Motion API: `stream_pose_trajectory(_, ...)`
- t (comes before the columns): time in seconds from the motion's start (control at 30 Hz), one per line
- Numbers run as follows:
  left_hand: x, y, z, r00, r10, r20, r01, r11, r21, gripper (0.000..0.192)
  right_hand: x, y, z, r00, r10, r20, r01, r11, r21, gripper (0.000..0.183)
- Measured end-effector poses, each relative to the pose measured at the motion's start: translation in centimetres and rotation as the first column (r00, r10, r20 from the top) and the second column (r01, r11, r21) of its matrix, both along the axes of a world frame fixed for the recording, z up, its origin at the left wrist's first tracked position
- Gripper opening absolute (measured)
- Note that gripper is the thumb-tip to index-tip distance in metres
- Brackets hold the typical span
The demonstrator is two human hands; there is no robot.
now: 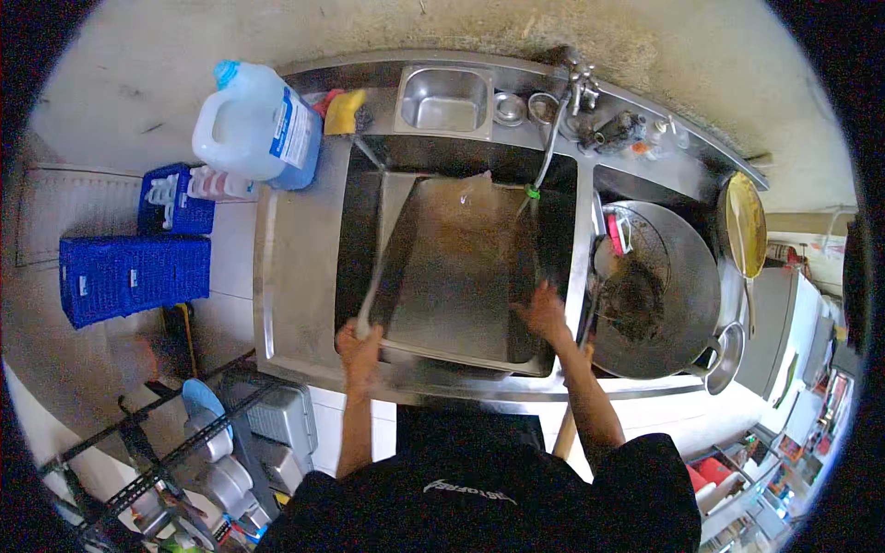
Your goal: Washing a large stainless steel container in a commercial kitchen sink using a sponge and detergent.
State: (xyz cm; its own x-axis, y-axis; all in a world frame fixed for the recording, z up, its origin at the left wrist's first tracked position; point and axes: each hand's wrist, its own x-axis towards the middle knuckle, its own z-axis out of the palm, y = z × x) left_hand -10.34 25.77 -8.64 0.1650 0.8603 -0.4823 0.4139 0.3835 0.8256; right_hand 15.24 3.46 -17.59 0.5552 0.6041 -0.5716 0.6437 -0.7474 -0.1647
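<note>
A large rectangular metal pan (460,290) lies tilted in the left basin of a stainless steel sink (297,276). My left hand (359,349) grips its near left corner at the rim. My right hand (546,314), slightly blurred, is over the pan's right side with fingers apart and nothing in them; whether it touches the wall cannot be told. From the tap (584,86) a hose (552,148) with a green clamp (532,191) hangs down over the pan's far right side. A clear glint of water or film (477,183) shows at the pan's far end.
A big wok (681,290) fills the right basin, with a pink-and-white scrub brush (617,233) inside. A blue-liquid jug (256,128), yellow sponge (343,113) and small steel pan (444,100) stand along the back. Blue crates (135,276) are at left, a dish rack (173,449) lower left.
</note>
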Motion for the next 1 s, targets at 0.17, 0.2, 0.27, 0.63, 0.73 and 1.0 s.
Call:
stream_pose_trajectory(0.17,3.7,1.9,7.9,0.95,-0.238,-0.201,0.294,0.899,0.325,0.021,-3.3,-2.1,-5.6,0.922,-0.075,-0.38,0.101,0.994,0.05,0.079)
stream_pose_trajectory(0.2,5.2,1.8,9.4,0.939,-0.23,-0.256,0.301,0.909,0.289,0.021,-4.3,-2.4,-6.4,0.89,-0.057,-0.452,0.127,0.984,0.126,0.076)
stream_pose_trajectory(0.27,8.2,1.1,12.0,0.879,-0.339,-0.335,0.447,0.831,0.332,0.019,-6.8,-3.0,-7.6,0.851,-0.038,-0.524,0.165,0.966,0.198,0.073)
stream_pose_trajectory(0.63,16.2,-4.6,17.0,0.745,-0.46,-0.483,0.667,0.532,0.522,0.025,-14.8,0.8,-2.7,0.586,-0.305,-0.751,0.411,0.91,-0.048,0.068)
stream_pose_trajectory(0.73,16.6,-5.6,17.6,0.737,-0.509,-0.445,0.676,0.529,0.513,0.031,-15.9,0.9,-3.0,0.489,-0.39,-0.78,0.512,0.853,-0.106,0.081)
stream_pose_trajectory(1.0,16.0,-6.5,19.7,0.738,-0.529,-0.419,0.67,0.497,0.552,0.029,-17.3,0.6,-6.6,0.245,-0.127,-0.961,0.673,0.736,0.074,0.081)
